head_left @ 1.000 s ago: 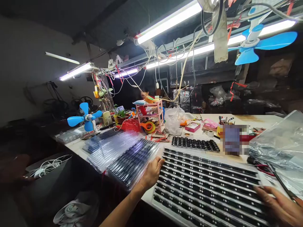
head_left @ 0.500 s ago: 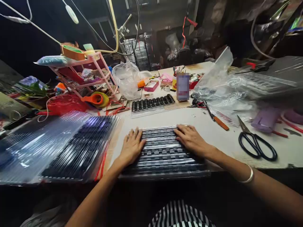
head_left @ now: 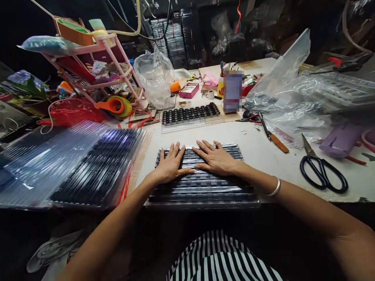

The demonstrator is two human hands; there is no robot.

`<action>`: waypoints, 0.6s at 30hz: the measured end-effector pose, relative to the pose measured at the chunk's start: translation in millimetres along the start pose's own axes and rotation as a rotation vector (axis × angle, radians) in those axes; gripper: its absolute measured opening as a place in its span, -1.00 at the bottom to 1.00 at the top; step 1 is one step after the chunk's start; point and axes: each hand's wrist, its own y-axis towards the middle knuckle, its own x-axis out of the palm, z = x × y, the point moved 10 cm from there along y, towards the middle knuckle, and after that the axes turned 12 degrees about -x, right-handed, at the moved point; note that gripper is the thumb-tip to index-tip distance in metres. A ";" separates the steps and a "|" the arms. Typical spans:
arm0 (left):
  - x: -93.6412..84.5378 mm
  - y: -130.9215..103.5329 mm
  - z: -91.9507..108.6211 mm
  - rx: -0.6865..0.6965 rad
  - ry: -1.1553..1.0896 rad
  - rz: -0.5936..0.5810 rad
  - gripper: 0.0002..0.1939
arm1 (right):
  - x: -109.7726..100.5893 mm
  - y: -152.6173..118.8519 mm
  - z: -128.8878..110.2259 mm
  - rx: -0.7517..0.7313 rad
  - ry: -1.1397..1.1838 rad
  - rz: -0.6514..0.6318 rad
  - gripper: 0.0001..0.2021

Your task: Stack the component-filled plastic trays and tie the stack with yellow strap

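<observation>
A clear plastic tray (head_left: 205, 191) with rows of small black parts lies at the table's front edge. Flat on its left half rests my left hand (head_left: 170, 164), fingers spread. My right hand (head_left: 215, 158) presses on the tray's upper middle, also with the fingers apart, and its thumb nearly meets the left thumb. Both palms hide part of the rows. Beyond the hands, another clear tray (head_left: 190, 116) holds black parts standing in rows.
Stacked clear trays with black strips (head_left: 96, 168) cover the left side. Large black-handled scissors (head_left: 322, 171) and an orange-handled tool (head_left: 275, 138) lie at right, near crumpled plastic sheeting (head_left: 287, 105). A pink rack (head_left: 117, 82) stands back left, and a phone-like screen (head_left: 233, 93) stands at the back.
My right hand has slid left from the tray's right edge towards its middle. My left hand has shifted slightly inward, its thumb now stretched right. The whole view has tilted a little downward.
</observation>
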 end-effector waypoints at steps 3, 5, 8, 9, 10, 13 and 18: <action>-3.6 -3.2 1.0 -0.019 0.006 0.069 -0.12 | -1.7 -2.8 -1.0 0.023 -0.048 0.020 -0.34; -7.1 -7.8 -3.4 -0.017 -0.014 0.137 -0.23 | -3.6 -9.9 0.5 0.029 -0.071 0.029 -0.39; -8.0 -15.3 -26.3 -0.050 -0.170 0.190 -0.37 | -5.4 -31.5 10.4 0.055 -0.086 0.030 -0.40; -7.7 -17.9 -36.7 -0.071 -0.234 0.204 -0.40 | -6.2 -40.8 16.1 0.083 -0.098 0.034 -0.39; -7.4 -20.7 -47.0 -0.095 -0.291 0.222 -0.41 | -7.1 -50.6 22.4 0.121 -0.114 0.041 -0.40; -8.2 -29.4 -68.5 -0.140 -0.392 0.293 -0.45 | -9.9 -77.1 39.0 0.253 -0.135 0.085 -0.44; -16.6 -40.0 -83.2 -0.199 -0.513 0.428 -0.50 | -8.4 -105.0 40.3 0.332 0.002 0.196 -0.52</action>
